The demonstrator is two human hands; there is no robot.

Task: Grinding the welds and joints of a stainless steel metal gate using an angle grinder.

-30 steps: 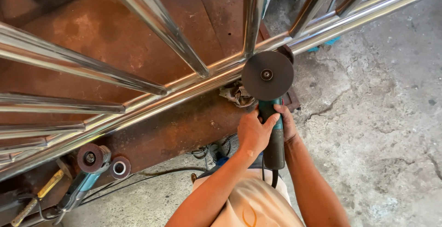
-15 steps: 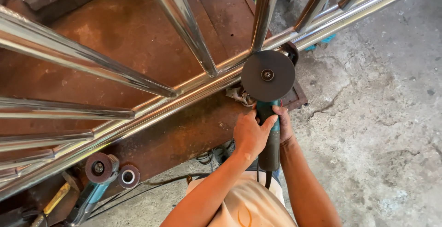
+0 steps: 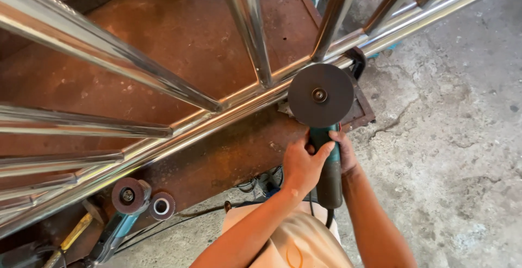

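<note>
Two hands grip one angle grinder [image 3: 326,159] in the head view, the only view supplied. Left hand [image 3: 303,164] wraps the teal and dark body from the left side, fingers curled closed over the neck just behind the disc. Right hand [image 3: 343,154] closes on the same body from the right, largely hidden behind the tool; only its knuckles and wrist show. Grinder long axis runs nearly straight away from the person, cable end toward the torso, dark round disc [image 3: 321,95] at the far end. Disc face is turned toward the camera and its upper rim meets the polished steel rail [image 3: 228,110] close to the joint where an upright tube [image 3: 331,20] comes down onto the rail. Rail lies diagonally, low at left, high at right, above a rusty steel table [image 3: 179,34]. Both hands sit equally near the work, directly behind the disc. A second grinder [image 3: 122,213] lies well apart at lower left, beside a loose disc [image 3: 162,206], over the concrete floor [image 3: 451,137].
</note>
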